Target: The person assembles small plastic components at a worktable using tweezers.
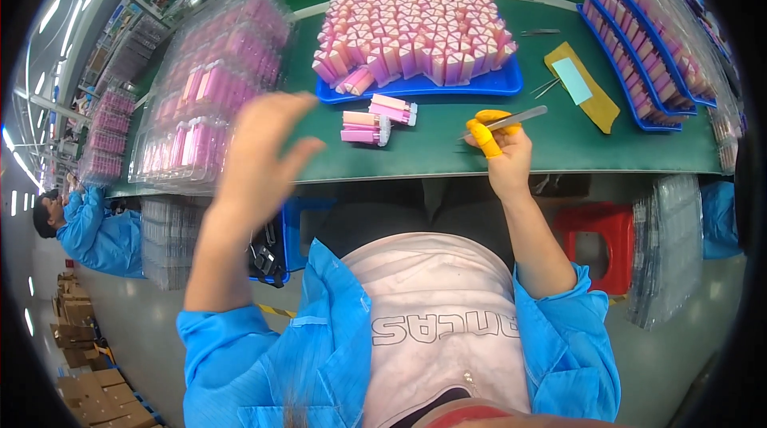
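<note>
My right hand [509, 158], with yellow finger covers on some fingers, is closed on metal tweezers [523, 116] above the front of the green table [431, 158]. My left hand [268, 144] is blurred by motion, its thumb and fingers apart and nothing seen between them. It is nearest to the stacked clear plastic trays [148, 148] that hold pink pieces. Between my hands, small bundles of pink and cream sticks [363, 128] lie on the table. Behind them a blue tray [423, 92] carries a dense pile of pink triangular-ended pieces [415, 36].
Tiered blue trays [647, 112] of similar pieces stand at the right. A yellow cloth [601, 112] lies there under a pale blue card [573, 80], with more tweezers [547, 87] beside it. Below the table are a red stool [599, 240] and stacked clear trays [667, 244]. People in blue work at the left.
</note>
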### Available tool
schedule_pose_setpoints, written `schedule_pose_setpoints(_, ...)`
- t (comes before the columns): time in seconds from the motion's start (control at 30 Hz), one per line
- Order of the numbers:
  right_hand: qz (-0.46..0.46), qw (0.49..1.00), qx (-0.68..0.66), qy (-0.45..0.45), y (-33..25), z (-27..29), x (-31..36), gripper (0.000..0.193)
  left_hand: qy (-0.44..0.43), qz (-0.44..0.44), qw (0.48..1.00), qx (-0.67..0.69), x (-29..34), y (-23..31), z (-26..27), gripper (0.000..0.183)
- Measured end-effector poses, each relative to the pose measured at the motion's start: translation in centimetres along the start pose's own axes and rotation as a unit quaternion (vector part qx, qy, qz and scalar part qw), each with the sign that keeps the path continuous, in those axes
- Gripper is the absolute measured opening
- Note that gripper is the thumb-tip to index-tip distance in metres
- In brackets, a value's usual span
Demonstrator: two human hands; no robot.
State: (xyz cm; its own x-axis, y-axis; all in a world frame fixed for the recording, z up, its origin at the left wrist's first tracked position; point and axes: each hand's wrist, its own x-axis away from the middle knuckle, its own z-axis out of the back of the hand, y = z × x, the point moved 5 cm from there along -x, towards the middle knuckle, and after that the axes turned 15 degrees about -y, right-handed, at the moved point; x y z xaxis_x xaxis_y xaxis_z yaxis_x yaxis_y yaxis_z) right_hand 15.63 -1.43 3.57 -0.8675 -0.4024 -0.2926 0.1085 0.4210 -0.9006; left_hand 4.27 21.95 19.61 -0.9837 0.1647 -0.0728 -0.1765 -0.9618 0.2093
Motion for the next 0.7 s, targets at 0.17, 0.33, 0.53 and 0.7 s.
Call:
schedule_pose_setpoints(0.17,-0.015,1.000,0.007,-0.006,0.1,-0.2,0.0,0.021,-0.014,-0.027,0.997,-0.075,-2.9,0.6,-7.6,0.056)
schedule_pose_setpoints(0.33,-0.024,1.000,0.019,-0.002,0.1,-0.1,-0.1,0.021,-0.071,0.024,0.997,-0.016,-4.1,-0.5,-8.7,0.054)
schedule_pose_setpoints(0.53,-0.026,0.999,0.031,-0.014,0.4,0.0,-0.1,0.022,-0.036,-0.039,0.998,0.023,-3.2,-0.5,-9.4,0.044)
schedule_pose_setpoints(0.7,-0.027,0.999,0.027,-0.010,0.4,0.0,-0.2,0.022,0.041,-0.081,0.996,-0.021,-1.7,-0.7,-9.6,0.044)
